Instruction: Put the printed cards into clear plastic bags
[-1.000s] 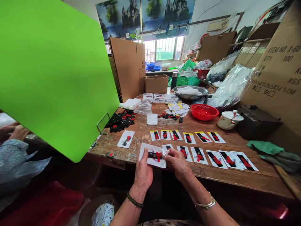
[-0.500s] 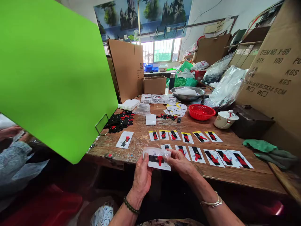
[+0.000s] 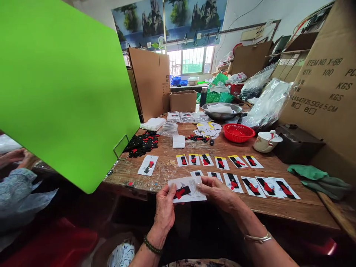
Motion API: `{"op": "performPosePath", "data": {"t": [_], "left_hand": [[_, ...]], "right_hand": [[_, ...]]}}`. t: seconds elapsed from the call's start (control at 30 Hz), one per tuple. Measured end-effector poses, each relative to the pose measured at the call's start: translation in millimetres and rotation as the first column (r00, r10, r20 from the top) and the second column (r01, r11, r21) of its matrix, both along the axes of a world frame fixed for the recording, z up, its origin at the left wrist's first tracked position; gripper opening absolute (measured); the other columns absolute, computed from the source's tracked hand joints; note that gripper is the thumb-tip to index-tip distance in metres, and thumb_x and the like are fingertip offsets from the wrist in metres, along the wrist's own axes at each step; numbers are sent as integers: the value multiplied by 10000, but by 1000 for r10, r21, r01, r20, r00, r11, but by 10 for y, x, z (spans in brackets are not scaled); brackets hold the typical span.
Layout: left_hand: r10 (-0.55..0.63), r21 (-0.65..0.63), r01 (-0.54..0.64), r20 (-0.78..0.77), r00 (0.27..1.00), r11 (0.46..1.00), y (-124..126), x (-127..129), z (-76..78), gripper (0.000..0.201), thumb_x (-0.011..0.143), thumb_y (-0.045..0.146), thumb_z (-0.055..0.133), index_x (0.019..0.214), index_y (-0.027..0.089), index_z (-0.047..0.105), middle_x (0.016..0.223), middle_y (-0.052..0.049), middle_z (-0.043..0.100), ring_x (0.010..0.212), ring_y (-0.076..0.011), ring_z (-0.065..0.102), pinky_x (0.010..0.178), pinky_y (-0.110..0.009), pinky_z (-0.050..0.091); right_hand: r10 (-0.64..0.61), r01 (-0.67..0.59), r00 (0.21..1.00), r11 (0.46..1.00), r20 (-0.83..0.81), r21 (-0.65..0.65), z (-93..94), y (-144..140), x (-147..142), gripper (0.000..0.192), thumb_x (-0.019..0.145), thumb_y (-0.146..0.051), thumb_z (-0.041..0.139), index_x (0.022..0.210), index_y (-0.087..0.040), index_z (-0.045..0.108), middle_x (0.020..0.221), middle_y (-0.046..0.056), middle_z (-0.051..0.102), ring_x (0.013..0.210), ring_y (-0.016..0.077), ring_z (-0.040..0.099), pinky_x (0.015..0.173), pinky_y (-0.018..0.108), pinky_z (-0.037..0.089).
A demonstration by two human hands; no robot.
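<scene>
1. I hold a white card [image 3: 187,189] with a black-and-red piece on it, just off the near edge of the wooden table [image 3: 167,168], level with the lower row of laid-out cards.
2. My left hand [image 3: 164,207] pinches the card's left end, thumb on top and fingers curled beneath it.
3. My right hand [image 3: 219,193] grips the card's right end, thumb and fingertips closed on its edge; a clear sleeve seems to wrap the card, though I cannot tell for sure.
4. Beyond the card, on the table, lie two rows of cards [image 3: 236,170], each bearing a black-and-red piece, running off to the right.
5. One single card [image 3: 148,165] lies apart, left of those rows.
6. Farther back from it sits a heap of black-and-red pieces [image 3: 141,142].
7. Past the rows, toward the table's far side, stand a red basket [image 3: 238,132] and, behind it, a metal bowl [image 3: 222,110].
8. Right of the basket is a white lidded cup [image 3: 267,141].
9. A green cloth [image 3: 307,171] lies at the table's right end.
10. A green sheet [image 3: 63,85] fills the view left of the table, and below it shows another person's sleeve [image 3: 16,185].
</scene>
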State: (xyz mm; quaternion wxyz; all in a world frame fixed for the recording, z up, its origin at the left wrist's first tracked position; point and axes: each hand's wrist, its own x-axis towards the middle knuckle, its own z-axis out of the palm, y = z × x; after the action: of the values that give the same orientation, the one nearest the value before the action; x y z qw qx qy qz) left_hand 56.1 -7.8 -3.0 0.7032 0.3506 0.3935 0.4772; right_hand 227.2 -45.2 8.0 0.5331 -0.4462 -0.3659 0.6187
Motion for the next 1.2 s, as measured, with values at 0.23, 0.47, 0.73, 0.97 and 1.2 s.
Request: {"op": "performPosePath", "data": {"t": [0.23, 0.47, 0.73, 0.97, 1.2], "left_hand": [[-46, 23, 45, 15, 999, 999, -44, 12, -2, 354, 618, 402, 839, 829, 129, 763, 745, -62, 741, 657, -170, 666, 643, -274, 547], [-38, -9, 38, 1, 999, 999, -51, -64, -56, 387, 611, 397, 845, 876, 129, 758, 773, -75, 748, 674, -196, 680, 638, -310, 567], [-182, 127, 238, -346, 921, 963, 16, -257, 20, 269, 657, 400, 803, 724, 145, 749, 622, -41, 704, 517, -138, 592, 505, -222, 442], [-114, 133, 158, -288, 951, 978, 34, -299, -32, 267, 671, 407, 788, 737, 153, 735, 644, -31, 701, 525, -130, 575, 530, -230, 445], [-136, 222, 277, -495, 858, 935, 51, -315, 119, 227, 692, 384, 757, 713, 158, 747, 637, -39, 677, 560, -133, 541, 538, -224, 402]], "right_hand": [[-203, 205, 976, 979, 80, -9, -91, 56, -122, 396, 491, -423, 882, 554, -171, 583, 498, -18, 587, 419, 94, 448, 428, 209, 333], [-18, 19, 1000, 1000, 24, -23, -33, 35, -129, 389, 525, -443, 870, 691, -155, 668, 608, 5, 659, 480, 108, 525, 484, 213, 393], [-30, 43, 978, 997, 208, -60, -11, 116, -93, 316, 518, -345, 849, 540, -160, 595, 461, -20, 572, 398, 78, 431, 400, 185, 302], [109, -96, 982, 992, 154, -87, 58, 141, 21, 314, 595, -420, 801, 666, -145, 667, 534, 2, 606, 432, 85, 457, 431, 194, 330], [-62, 63, 930, 998, 363, 10, -58, 198, -57, 172, 571, -277, 712, 561, -176, 573, 516, -7, 577, 468, 107, 458, 449, 216, 325]]}}
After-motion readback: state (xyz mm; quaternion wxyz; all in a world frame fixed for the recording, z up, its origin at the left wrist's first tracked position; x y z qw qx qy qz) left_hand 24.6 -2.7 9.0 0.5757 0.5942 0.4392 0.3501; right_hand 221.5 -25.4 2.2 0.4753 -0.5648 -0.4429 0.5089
